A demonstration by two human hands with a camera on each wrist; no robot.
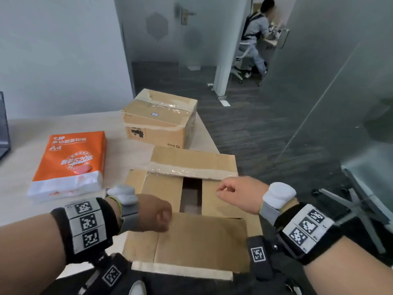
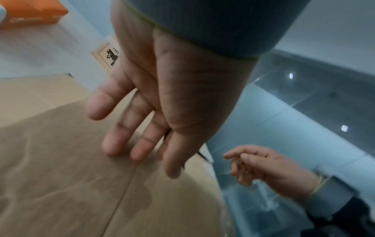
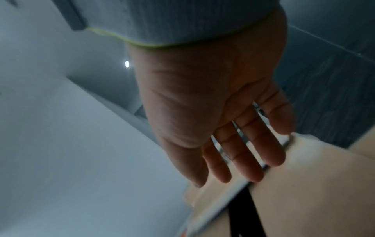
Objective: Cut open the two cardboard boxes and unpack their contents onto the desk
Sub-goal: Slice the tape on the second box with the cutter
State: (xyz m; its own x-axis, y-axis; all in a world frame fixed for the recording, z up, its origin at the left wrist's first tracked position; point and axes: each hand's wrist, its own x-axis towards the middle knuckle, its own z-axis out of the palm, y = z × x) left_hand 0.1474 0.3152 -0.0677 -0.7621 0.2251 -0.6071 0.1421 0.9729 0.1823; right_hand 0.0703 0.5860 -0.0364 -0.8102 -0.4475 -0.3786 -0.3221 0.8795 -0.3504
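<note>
Cardboard flaps of the near brown box (image 1: 191, 237) are cut and folded out, dark gap showing, my left hand (image 1: 156, 213) flat-fingered on one flap, right hand (image 1: 236, 191) loose and empty above it; far taped brown box (image 1: 159, 118) still sealed, unpacking both left.

"A4" on paper ream (image 1: 70, 160), "PICO" on box (image 1: 159, 122)
</note>
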